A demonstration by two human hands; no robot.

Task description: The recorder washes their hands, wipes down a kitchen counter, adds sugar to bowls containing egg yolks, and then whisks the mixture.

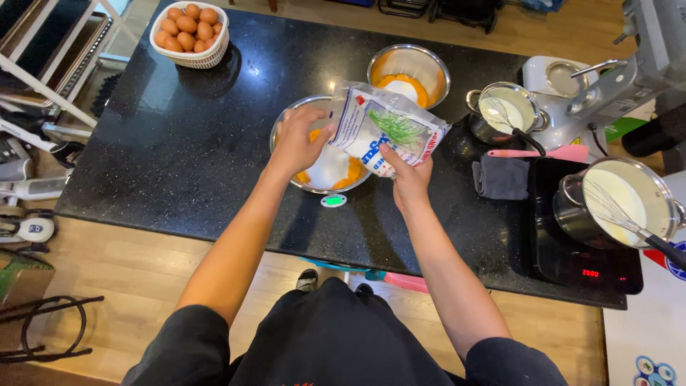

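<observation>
My right hand (409, 176) grips the lower end of a clear plastic bag of white powder (382, 129) with blue, red and green print, tilted over a steel bowl (286, 118). My left hand (299, 143) holds the bag's upper left edge above the same bowl. The bowl holds orange egg yolks and a heap of white powder (330, 168), and it stands on a small scale with a green display (334, 201). A second steel bowl (429, 66) behind it also holds yolks and white powder.
A white basket of brown eggs (190, 28) stands at the far left of the black counter (179, 143). Right: a small pot with whisk (506, 111), grey cloth (501, 177), pink spatula (564, 153), a pot of white liquid with whisk (622, 200) on an induction hob (572, 264).
</observation>
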